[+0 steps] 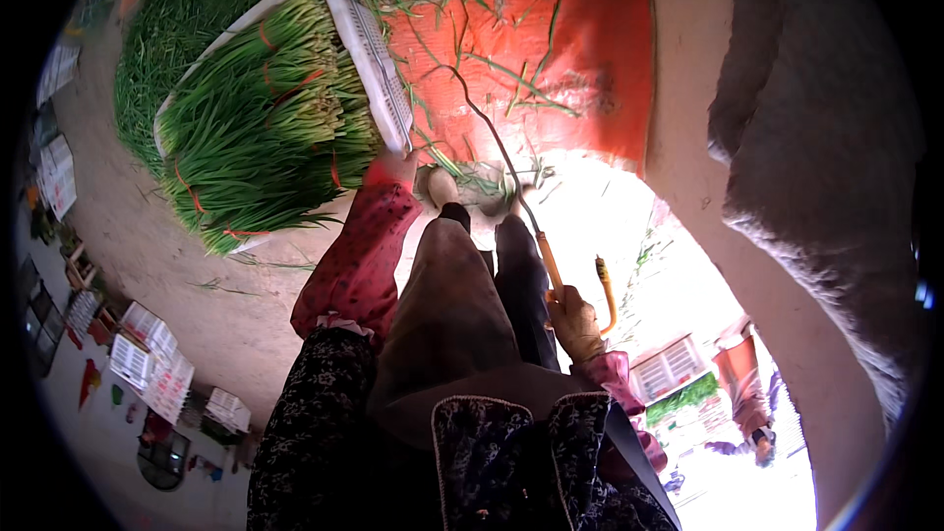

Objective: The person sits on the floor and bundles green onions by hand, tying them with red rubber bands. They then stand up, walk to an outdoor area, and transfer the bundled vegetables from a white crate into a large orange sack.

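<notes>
My left hand (391,171), below a pink sleeve, is at the near right corner of a white plastic crate (379,54). Its fingers seem closed on the rim, though glare and the corner partly hide them. The crate is tilted and full of bundles of green chives (241,143), tied with orange bands, pale stem ends toward the far right. A long metal hook (492,138) is in my right hand (577,326), which is wrapped round its yellow handle (552,265). The handle's curved end sticks up beside the hand. The rod's bent tip lies over the orange sheet, right of the crate.
Loose green leaves (157,69) are heaped behind the crate. An orange sheet (600,59) with scattered stalks covers the floor ahead. A thick grey curtain (826,138) hangs at the right. Through a bright opening, another person (744,388) is near a white crate (669,371). More crates (152,359) stand at left.
</notes>
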